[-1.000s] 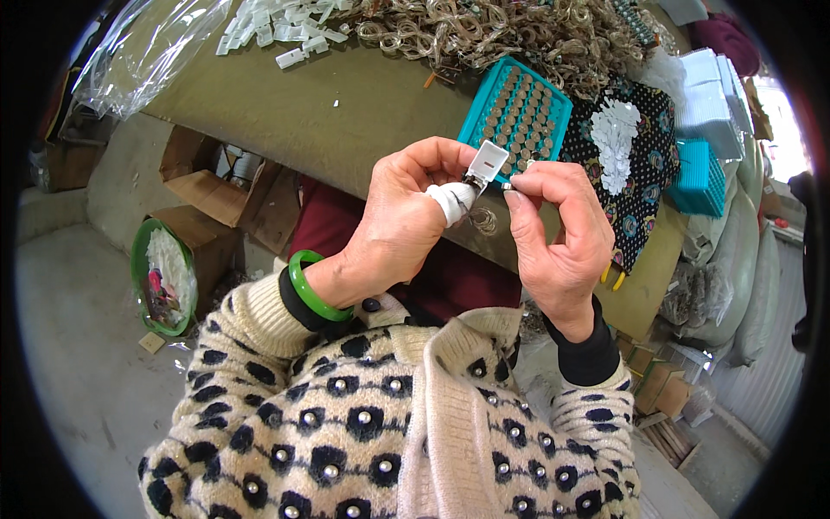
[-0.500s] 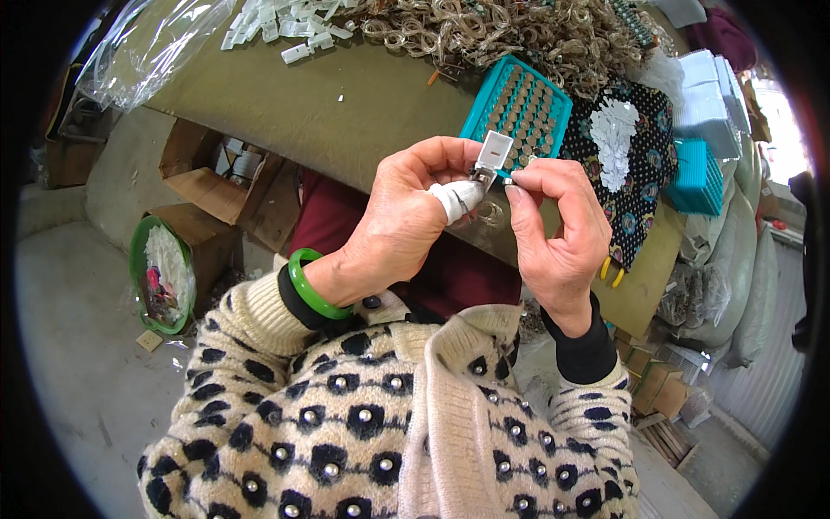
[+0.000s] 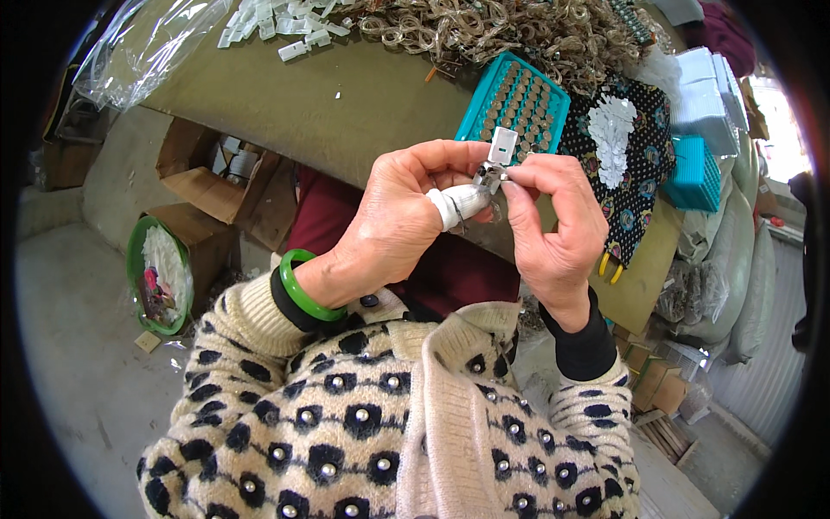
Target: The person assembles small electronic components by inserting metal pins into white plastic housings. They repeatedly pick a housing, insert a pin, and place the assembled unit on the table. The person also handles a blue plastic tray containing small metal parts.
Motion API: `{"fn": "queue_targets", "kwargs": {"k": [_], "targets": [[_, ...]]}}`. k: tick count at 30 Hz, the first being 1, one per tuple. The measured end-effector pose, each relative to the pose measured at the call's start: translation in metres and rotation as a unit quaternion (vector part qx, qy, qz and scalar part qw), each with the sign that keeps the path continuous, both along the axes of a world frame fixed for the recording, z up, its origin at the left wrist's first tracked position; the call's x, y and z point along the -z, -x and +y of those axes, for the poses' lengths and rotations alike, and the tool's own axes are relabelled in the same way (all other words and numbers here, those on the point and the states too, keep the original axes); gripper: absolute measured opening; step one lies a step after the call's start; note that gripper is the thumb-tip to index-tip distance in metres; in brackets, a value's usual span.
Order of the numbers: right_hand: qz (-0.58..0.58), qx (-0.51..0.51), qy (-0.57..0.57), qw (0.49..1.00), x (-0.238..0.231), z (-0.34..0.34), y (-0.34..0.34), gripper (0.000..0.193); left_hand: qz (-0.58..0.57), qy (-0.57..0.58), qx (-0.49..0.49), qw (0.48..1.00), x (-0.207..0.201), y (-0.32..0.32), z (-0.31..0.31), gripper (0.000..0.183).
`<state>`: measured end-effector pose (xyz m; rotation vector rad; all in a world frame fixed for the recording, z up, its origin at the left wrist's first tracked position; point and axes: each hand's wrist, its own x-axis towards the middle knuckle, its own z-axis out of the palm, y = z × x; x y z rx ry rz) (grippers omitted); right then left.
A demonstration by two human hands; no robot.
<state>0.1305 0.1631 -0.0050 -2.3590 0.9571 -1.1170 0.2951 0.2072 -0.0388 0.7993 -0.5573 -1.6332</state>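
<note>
Over the table's near edge, my left hand (image 3: 389, 203) grips a small white plastic case (image 3: 503, 144) whose flap stands up, with metallic parts below it. A white wrap (image 3: 460, 204) covers the left thumb. My right hand (image 3: 562, 221) pinches at the right side of the case with thumb and forefinger; what lies between those fingertips is too small to make out. Just beyond the hands, partly hidden by them, is a teal tray (image 3: 471, 121) with rows of round, coin-like discs (image 3: 521, 99).
Coiled clear wires (image 3: 493, 35) heap at the table's back. White plastic cases (image 3: 294, 51) lie far left near a clear bag (image 3: 138, 52). White flat pieces (image 3: 612, 130) rest on patterned cloth (image 3: 648, 164), beside teal trays (image 3: 694, 177). Yellow handles (image 3: 610, 268) poke from under the cloth.
The case has shifted slightly up and right and its flap is tilted differently. A teal bit that showed at the right fingertips no longer shows. Both hands stay close together.
</note>
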Motion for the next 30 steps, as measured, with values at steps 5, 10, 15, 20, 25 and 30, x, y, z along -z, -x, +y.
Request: {"fn": "queue_targets", "kwargs": {"k": [5,10,15,20,25,30], "targets": [[0.008,0.007,0.017,1.000,-0.002,0.001,-0.001,0.020,0.015,-0.005,-0.013,1.000,-0.001,0.004,0.001,0.029],[-0.004,0.007,0.012,1.000,-0.003,0.003,-0.002,0.021,-0.018,0.011,-0.016,1.000,0.007,0.004,0.000,0.023],[-0.006,0.008,0.012,1.000,-0.001,0.003,0.000,0.022,-0.015,-0.010,-0.015,1.000,0.009,0.004,-0.001,0.025],[0.005,0.019,0.022,1.000,0.003,0.002,0.002,0.024,0.005,0.000,-0.004,1.000,0.005,0.007,0.000,0.032],[0.034,0.009,0.065,0.997,0.007,0.000,0.001,0.025,0.015,0.002,-0.005,1.000,0.004,0.008,0.000,0.034],[0.007,-0.023,0.015,1.000,0.003,0.003,0.003,0.026,0.010,-0.008,-0.011,1.000,0.004,0.006,-0.001,0.033]]}}
